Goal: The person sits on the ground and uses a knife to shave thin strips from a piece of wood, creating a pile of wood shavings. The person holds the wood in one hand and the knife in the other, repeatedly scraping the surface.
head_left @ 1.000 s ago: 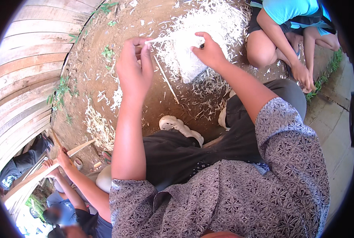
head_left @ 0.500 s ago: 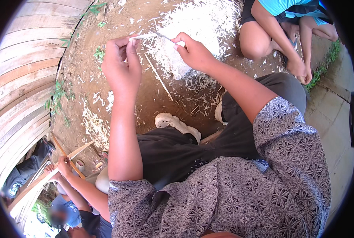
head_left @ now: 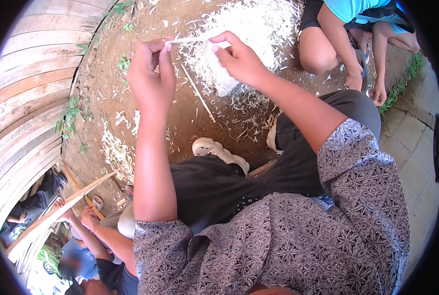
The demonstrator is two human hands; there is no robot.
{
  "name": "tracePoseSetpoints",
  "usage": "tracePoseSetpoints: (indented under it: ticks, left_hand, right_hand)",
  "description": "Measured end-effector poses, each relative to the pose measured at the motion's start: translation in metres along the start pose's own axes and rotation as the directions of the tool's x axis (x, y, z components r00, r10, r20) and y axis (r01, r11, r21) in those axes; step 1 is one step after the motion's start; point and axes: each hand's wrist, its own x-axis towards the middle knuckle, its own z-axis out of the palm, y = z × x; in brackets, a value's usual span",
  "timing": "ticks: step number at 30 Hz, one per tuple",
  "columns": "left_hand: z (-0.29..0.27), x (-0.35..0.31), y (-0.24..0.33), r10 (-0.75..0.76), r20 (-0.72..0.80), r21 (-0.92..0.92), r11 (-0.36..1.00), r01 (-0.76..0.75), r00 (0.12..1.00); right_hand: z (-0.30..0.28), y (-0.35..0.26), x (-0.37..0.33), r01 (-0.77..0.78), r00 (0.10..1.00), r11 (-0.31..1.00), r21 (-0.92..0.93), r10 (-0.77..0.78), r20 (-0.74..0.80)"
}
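Pale strip (head_left: 189, 40) stays pinched in the left hand (head_left: 153, 71) over white shavings (head_left: 224, 22); my right hand (head_left: 236, 56), fingers curled, has risen slightly to its other end, grip unclear.

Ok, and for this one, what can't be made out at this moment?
All in the head view:
Pale strip, left end: hidden by the fingers of the left hand.
Its right end: washed out against the bright shavings pile.
Whatever the right hand may hold: hidden by that hand itself.
Right shoe: mostly covered by the dark trousers.
Co-worker's turquoise shirt: cut off by the upper edge.
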Motion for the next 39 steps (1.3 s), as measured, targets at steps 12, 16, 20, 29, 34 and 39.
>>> tracePoseSetpoints:
  ticks: [12, 16, 20, 29, 34, 39]
  left_hand:
    - [0.0, -0.007, -0.008, 0.019, -0.026, 0.011, 1.0, -0.019, 0.999]
    - [-0.003, -0.002, -0.013, -0.067, -0.065, -0.073, 0.995, 0.062, 0.996]
    - [-0.006, 0.002, -0.009, -0.14, -0.082, -0.125, 0.984, 0.129, 0.987]
    - [0.002, -0.001, -0.01, -0.102, -0.105, -0.187, 0.979, 0.081, 0.989]
    - [0.004, -0.005, -0.01, -0.11, -0.094, -0.234, 0.968, 0.085, 0.99]
    - [0.003, -0.006, -0.009, -0.115, -0.111, -0.246, 0.965, 0.085, 0.987]
  right_hand:
    - [0.014, -0.044, -0.02, 0.118, 0.991, 0.99, 0.083, -0.122, 0.047]
    - [0.006, -0.006, -0.016, 0.023, 0.999, 0.994, -0.109, -0.019, 0.035]
    - [-0.02, 0.037, -0.012, -0.151, 0.988, 0.934, -0.325, 0.131, -0.081]
    - [0.014, -0.062, -0.021, 0.093, 0.994, 0.99, 0.105, -0.098, 0.045]
    - [0.021, -0.063, -0.022, 0.134, 0.99, 0.986, 0.099, -0.138, 0.039]
    - [0.015, -0.045, -0.025, 0.038, 0.998, 0.998, -0.045, -0.036, 0.044]
